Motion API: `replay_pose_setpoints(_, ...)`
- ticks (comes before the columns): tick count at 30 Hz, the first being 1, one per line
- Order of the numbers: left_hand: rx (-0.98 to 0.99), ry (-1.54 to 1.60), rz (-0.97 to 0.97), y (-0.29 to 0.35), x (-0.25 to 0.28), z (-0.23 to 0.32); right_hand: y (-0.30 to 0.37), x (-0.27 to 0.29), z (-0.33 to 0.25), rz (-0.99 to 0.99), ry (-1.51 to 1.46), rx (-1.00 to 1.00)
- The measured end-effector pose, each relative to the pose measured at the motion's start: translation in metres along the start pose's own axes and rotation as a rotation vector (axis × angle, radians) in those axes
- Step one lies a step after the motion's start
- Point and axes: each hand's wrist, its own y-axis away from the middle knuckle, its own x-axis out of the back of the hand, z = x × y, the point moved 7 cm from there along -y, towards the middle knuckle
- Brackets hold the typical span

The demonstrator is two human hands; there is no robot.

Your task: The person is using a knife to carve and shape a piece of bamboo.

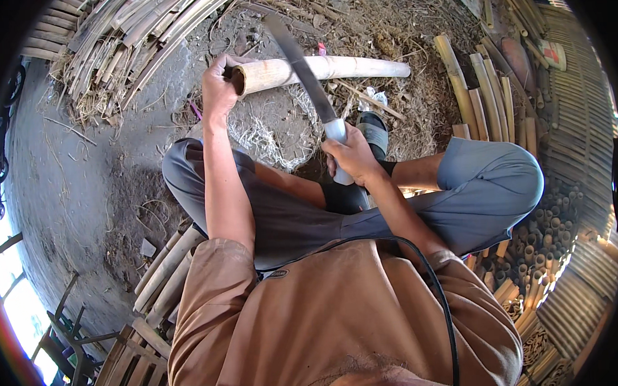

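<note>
A pale bamboo tube (369,68) lies crosswise in front of me, its hollow open end toward the left. My left hand (219,86) is closed on that end; some of its fingers are hidden behind the tube. My right hand (352,155) grips the whitish handle (335,131) of a machete. The long dark blade (303,74) points away and slightly left, passing over the middle of the tube. I cannot tell whether blade and bamboo touch.
Split bamboo strips (137,39) are heaped at the far left. Bamboo lengths (486,95) stand at the right, with many cut tubes (539,246) stacked nearer. More bamboo pieces (165,269) lie by my left side. Shavings (273,136) litter the ground between my bent legs and the tube.
</note>
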Motion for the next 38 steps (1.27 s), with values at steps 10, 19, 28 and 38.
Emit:
replay_pose_setpoints(10, -0.098, -0.157, -0.008, -0.005, -0.006, 0.007, -0.016, 0.074, 0.023, 0.359, -0.077, -0.023)
replay_pose_setpoints(19, -0.052, -0.224, 0.019, 0.007, 0.008, 0.001, -0.011, 0.031, -0.004, 0.146, 0.179, 0.03)
replay_pose_setpoints(28, -0.076, -0.135, 0.05, 0.002, 0.001, 0.006, 0.007, -0.008, -0.005, -0.115, 0.094, -0.008)
replay_pose_setpoints(38, 0.207, -0.167, 0.185, -0.001, 0.01, -0.036, -0.028, 0.081, 0.026, 0.404, -0.07, -0.041)
